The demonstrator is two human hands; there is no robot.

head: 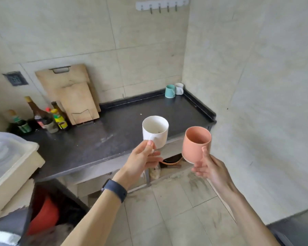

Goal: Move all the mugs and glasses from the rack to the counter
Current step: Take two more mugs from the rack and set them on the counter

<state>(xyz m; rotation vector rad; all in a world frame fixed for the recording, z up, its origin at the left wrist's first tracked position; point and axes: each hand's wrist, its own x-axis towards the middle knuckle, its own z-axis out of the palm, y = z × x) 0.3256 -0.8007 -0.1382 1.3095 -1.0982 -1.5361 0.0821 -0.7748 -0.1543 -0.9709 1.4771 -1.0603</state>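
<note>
My left hand grips the handle of a white mug, held upright above the front edge of the dark counter. My right hand holds a salmon-pink mug by its handle, upright, just off the counter's front right corner. In the far right corner of the counter stand a teal mug and a small white mug, side by side. The rack is a cream bin at the left edge, its contents blurred.
Two wooden cutting boards lean on the tiled wall at the back left, with several sauce bottles beside them. A hook rail hangs high on the wall. Below the counter is an open shelf with a pan.
</note>
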